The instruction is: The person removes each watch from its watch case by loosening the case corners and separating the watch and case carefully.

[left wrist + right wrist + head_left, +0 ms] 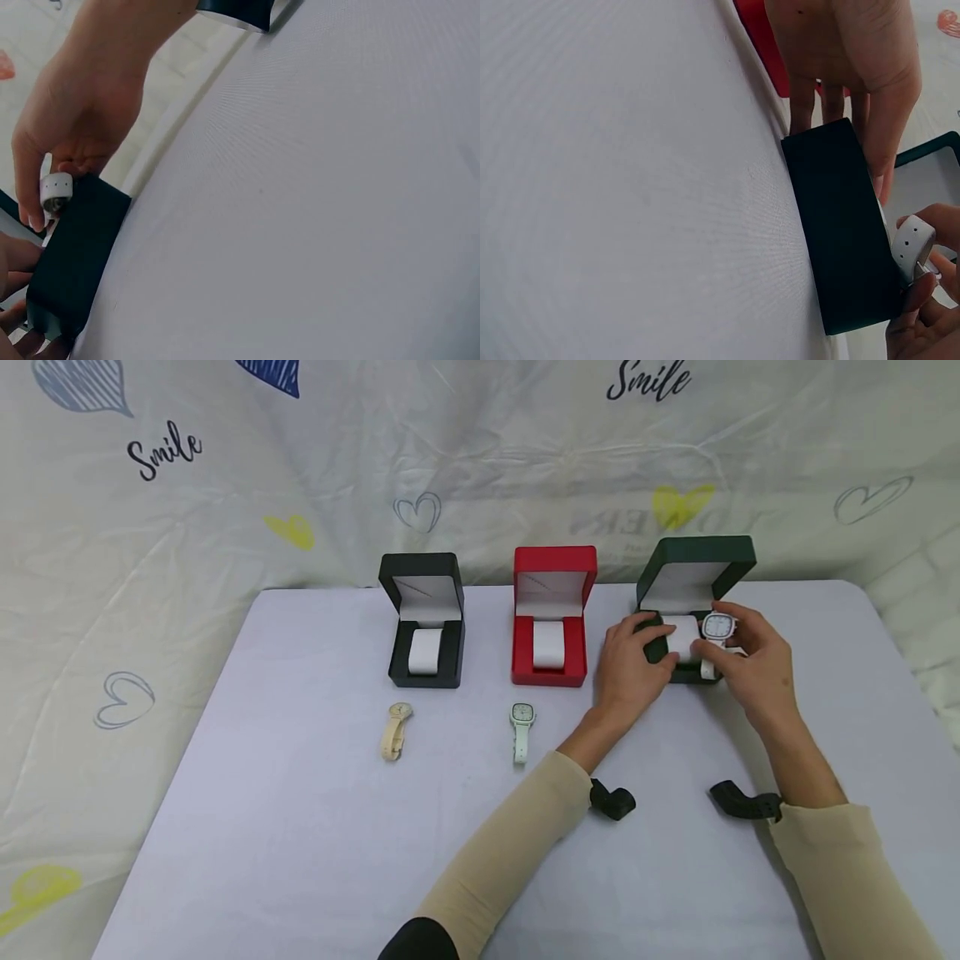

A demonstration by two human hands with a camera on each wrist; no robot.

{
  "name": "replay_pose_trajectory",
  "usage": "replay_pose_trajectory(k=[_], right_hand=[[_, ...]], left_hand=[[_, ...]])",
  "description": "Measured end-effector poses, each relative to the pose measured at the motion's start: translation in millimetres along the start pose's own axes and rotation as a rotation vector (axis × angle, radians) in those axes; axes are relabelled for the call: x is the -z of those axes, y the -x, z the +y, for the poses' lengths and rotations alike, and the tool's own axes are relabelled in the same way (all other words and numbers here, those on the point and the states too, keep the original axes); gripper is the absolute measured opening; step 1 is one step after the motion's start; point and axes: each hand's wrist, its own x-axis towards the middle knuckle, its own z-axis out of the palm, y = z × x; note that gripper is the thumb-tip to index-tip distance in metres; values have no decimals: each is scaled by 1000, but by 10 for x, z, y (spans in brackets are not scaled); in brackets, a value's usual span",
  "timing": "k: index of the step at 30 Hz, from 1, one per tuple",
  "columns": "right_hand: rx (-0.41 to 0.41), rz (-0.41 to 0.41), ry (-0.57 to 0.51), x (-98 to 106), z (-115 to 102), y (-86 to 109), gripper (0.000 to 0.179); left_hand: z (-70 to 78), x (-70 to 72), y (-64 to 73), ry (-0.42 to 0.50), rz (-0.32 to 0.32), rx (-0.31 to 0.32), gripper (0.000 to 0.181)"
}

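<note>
A green watch box (693,550) stands with its lid up at the right of the table, a white cushion (681,637) inside. My left hand (632,667) grips the box's left side, with index finger and thumb reaching in to the cushion. In the right wrist view, fingers of the left hand (847,52) go down behind the box's side. My right hand (761,664) pinches a white watch (718,627) over the box's right part, its dial facing up. The watch's looped white strap (913,244) shows in the right wrist view.
An open black box (400,656) and an open red box (522,652), each with a white cushion, stand left of the green one. In front of them lie a beige watch (395,731) and a pale green watch (521,732). A printed cloth (337,460) hangs behind.
</note>
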Motion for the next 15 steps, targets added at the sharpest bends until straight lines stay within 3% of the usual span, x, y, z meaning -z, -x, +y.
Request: replay_pose_trajectory(k=[7,15], right_hand=[[-14,1,-1,27,12,22,58],[-23,-25,-18,59,-31,51,58]], left_hand=[[39,-2,16,9,-10,29,34],[34,-5,35,6,21,34,33]])
